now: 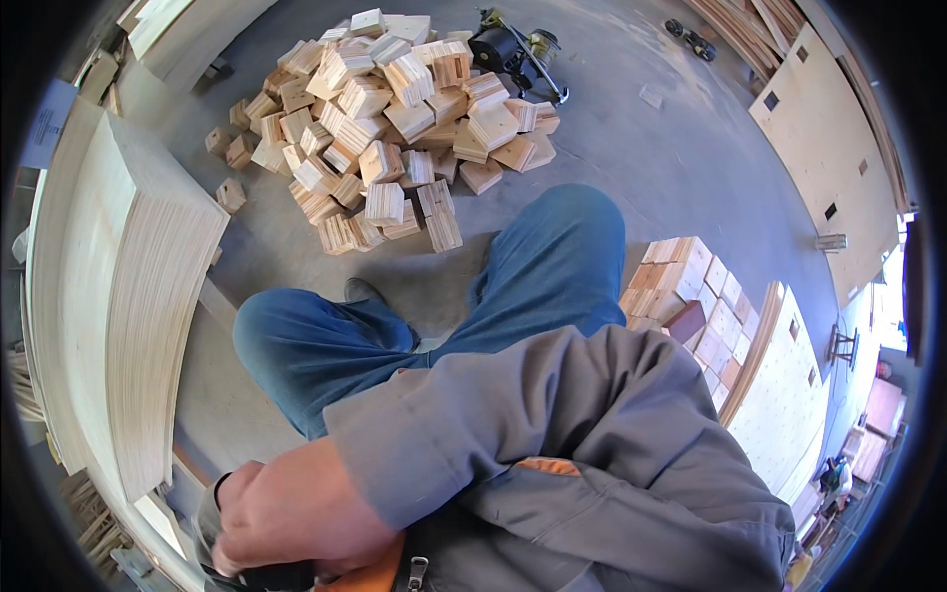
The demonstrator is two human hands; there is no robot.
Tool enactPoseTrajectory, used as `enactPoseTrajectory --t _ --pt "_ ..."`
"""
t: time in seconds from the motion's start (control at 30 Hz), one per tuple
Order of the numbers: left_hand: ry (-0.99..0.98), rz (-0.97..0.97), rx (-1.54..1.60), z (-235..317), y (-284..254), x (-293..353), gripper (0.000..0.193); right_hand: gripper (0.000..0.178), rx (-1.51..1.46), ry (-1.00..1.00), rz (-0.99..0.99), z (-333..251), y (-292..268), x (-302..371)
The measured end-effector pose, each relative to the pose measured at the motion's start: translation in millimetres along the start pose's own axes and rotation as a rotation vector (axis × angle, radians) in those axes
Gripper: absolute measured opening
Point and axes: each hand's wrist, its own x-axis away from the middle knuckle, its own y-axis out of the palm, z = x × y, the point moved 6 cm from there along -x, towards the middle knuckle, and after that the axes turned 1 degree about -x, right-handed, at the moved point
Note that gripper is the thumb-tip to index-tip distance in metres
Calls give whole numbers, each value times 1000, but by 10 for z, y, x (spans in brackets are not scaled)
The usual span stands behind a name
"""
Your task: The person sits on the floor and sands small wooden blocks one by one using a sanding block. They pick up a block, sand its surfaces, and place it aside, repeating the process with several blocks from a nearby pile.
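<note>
Right hand (266,518) at lower left of frame, fingers curled onto something dark, grip unclear; left hand out of view; pile of plywood blocks (390,118) on floor at top; stacked plywood sheets (128,296) left.

Right forearm (326,493): crosses the body from right to left, bare below a grey sleeve rolled to about the elbow.
Right hand (247,523): at the lower left edge, back of hand up, fingers curled down in a closed grip; what lies under the fingers too dark to tell.
Right upper arm (552,414): grey sleeve, bent across the chest, elbow high.
Left hand: hidden, not seen anywhere.
Legs: 2 knees in blue trousers, left knee (286,340) lower and to the left, right knee (557,247) raised further out; seated or crouched posture.
Foot: dark shoe tip (360,289) between the knees.
</note>
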Motion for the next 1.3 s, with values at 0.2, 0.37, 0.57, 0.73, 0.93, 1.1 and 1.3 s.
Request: enactPoseTrajectory --t 0.2,0.37,0.57,0.73,0.93,1.1,1.3 --pt "-56 82 63 -107 -68 -70 43 49 -45 256 -219 88 28 62" --pt "-107 158 117 -99 -98 91 38 50 27 268 -195 134 79 85" --pt "-145 195 143 -176 -87 206 34 26 482 159 -121 219 327 126" --pt "-133 144 134 -177 -111 110 35 21 423 113 -142 406 366 130" --pt "-193 12 169 -146 6 179 38 17 466 205 -466 977 1055 305" --pt "-258 -200 226 -86 95 131 42 17 421 335 -374 623 308 489" --pt "-100 -150 -98 152 327 -300 32 30 818 434 502 -692 -1279 1964"
